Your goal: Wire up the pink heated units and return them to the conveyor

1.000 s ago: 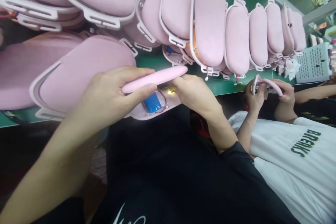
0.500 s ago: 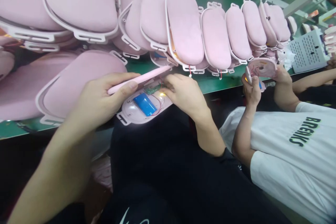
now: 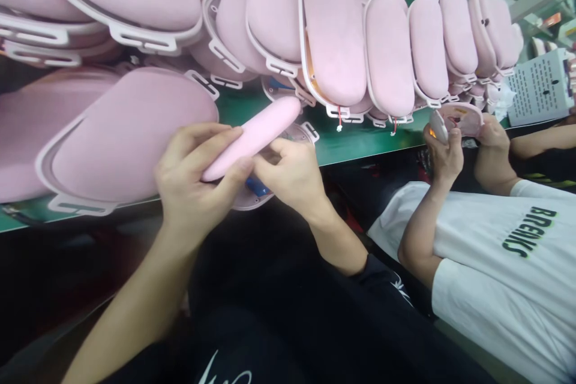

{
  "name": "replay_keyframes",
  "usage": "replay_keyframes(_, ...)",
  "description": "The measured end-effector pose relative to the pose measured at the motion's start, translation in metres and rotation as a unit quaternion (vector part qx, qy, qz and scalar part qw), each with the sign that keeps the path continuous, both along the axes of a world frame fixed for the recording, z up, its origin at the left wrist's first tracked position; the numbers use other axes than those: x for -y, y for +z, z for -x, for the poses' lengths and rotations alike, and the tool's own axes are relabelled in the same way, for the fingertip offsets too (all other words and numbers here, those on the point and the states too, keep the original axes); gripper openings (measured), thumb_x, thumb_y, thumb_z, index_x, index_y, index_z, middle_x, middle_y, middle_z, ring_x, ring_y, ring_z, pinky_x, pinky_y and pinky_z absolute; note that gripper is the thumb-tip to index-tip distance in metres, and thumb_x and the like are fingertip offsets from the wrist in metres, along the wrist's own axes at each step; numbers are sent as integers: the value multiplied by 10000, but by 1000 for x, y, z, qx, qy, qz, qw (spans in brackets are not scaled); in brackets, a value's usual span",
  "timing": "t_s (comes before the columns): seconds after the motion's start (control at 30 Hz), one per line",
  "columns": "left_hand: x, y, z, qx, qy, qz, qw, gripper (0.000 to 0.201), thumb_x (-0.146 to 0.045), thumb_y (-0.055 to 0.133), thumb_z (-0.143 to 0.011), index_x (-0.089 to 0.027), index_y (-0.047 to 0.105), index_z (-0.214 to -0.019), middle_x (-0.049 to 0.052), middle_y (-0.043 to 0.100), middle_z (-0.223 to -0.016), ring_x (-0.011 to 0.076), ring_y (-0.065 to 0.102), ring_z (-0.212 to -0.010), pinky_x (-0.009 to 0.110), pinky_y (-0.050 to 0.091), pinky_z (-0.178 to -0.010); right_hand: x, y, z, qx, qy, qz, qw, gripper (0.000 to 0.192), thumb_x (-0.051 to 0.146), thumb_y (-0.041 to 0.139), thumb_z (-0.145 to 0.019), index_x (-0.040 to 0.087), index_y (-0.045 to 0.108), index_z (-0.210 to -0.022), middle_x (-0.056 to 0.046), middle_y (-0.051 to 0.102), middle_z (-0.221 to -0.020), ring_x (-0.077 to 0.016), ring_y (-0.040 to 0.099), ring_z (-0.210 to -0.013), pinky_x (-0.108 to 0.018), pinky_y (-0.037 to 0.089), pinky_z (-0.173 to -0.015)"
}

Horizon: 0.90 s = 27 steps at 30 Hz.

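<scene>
1. The pink padded cover [image 3: 254,135] sits tilted at the middle of the frame, its far end raised toward the green bench [image 3: 360,138], just above a pale plastic base shell [image 3: 252,195] that it largely hides.

2. The left hand [image 3: 193,174] is clamped on the cover's near end — thumb below, fingers curled over the top edge.

3. The right hand [image 3: 292,177] is curled tight against the shell beneath the cover, fingertips meeting the left thumb; a sliver of a blue battery [image 3: 257,186] shows between the two hands, and exactly what the right fingers pinch cannot be told.

4. One of the shell's slotted tabs [image 3: 309,131] pokes out beyond the cover over the bench edge.

5. Behind the hands, a long row of finished pink pads [image 3: 387,54] in white slotted frames leans one against the next across the bench, with larger ones [image 3: 121,132] lying close at the left.

6. Thin red wires [image 3: 339,120] dangle from the undersides of two pads in the row.

7. At the right a co-worker in a white T-shirt [image 3: 508,276] holds a similar pink piece [image 3: 459,117] in both hands — one of the co-worker's hands [image 3: 445,153] grips its near edge.

8. A printed sheet [image 3: 540,93] stands at the far right of the bench.
</scene>
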<state>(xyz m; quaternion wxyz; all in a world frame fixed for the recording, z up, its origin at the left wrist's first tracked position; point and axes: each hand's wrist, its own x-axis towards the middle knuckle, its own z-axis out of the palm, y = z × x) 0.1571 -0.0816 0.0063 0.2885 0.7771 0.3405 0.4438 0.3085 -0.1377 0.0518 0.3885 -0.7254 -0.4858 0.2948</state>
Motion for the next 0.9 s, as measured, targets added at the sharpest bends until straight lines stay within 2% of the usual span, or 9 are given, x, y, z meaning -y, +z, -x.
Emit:
replay_keyframes(0.13, -1, -4, -1, 28, 4, -25, 999, 348, -321, 746, -992, -231, 756, -1327, 106, 732, -1244, 237, 702, -1145, 381, 557, -1004, 0, 1, -1, -36, -12, -2, 999, 187, 266, 743, -926, 194, 691, -762, 22, 754, -767, -130, 700, -729, -262, 518, -742)
replay_keyframes(0.27, -5, -7, 1, 15, -4, -46, 999, 378, -310, 759, -979, -216, 743, -1345, 118, 721, -1260, 247, 699, -1148, 379, 559, -984, 0, 6, -5, -26, -5, 8, 1000, 233, 279, 737, -935, 186, 679, -730, 20, 745, -737, -132, 694, -704, -257, 507, -708)
replay_keyframes(0.37, -7, -8, 0, 6, -4, -64, 998, 370, -309, 768, -973, -172, 749, -1316, 136, 722, -1234, 252, 705, -1130, 372, 565, -968, 6, 13, -20, 18, 73, 4, 997, 209, 250, 665, -993, 182, 711, -800, 20, 763, -793, -124, 696, -730, -245, 504, -729)
replay_keyframes(0.47, -9, -6, -3, -13, -5, -77, 997, 355, -328, 771, -971, -127, 757, -1263, 150, 726, -1199, 259, 714, -1104, 377, 580, -961, 13, 15, -44, 119, 164, 10, 979, 160, 185, 604, -1033, 179, 751, -969, -10, 790, -930, -145, 706, -834, -262, 508, -800)
replay_keyframes(0.57, -11, 2, -5, -53, -6, -79, 995, 367, -376, 765, -974, -123, 752, -1240, 146, 731, -1196, 282, 715, -1107, 422, 591, -980, 15, 11, -63, 201, 199, -4, 959, 192, 120, 567, -1037, 173, 752, -1040, -47, 778, -1013, -182, 694, -954, -296, 509, -893)
replay_keyframes(0.7, -17, 9, -7, -84, -13, -106, 991, 398, -439, 763, -959, -151, 740, -1233, 126, 724, -1211, 307, 715, -1111, 482, 596, -994, 13, 1, -74, 251, 205, -35, 945, 202, 164, 565, -1055, 196, 764, -1039, -55, 736, -1033, -204, 654, -987, -333, 497, -930)
replay_keyframes(0.83, -19, 7, -7, -82, -18, -128, 988, 416, -429, 770, -949, -133, 734, -1238, 140, 716, -1211, 322, 712, -1115, 499, 598, -991, 11, -10, -80, 280, 193, -52, 939, 192, 188, 581, -1056, 224, 767, -1029, -44, 705, -1023, -206, 617, -957, -365, 468, -942)
replay_keyframes(0.9, -18, 5, -7, -81, -19, -121, 989, 416, -409, 786, -934, -172, 728, -1271, 120, 711, -1232, 316, 706, -1125, 494, 589, -1011, 10, -15, -84, 283, 190, -63, 938, 185, 172, 590, -1048, 225, 764, -1011, -36, 694, -997, -203, 610, -941, -368, 458, -936)
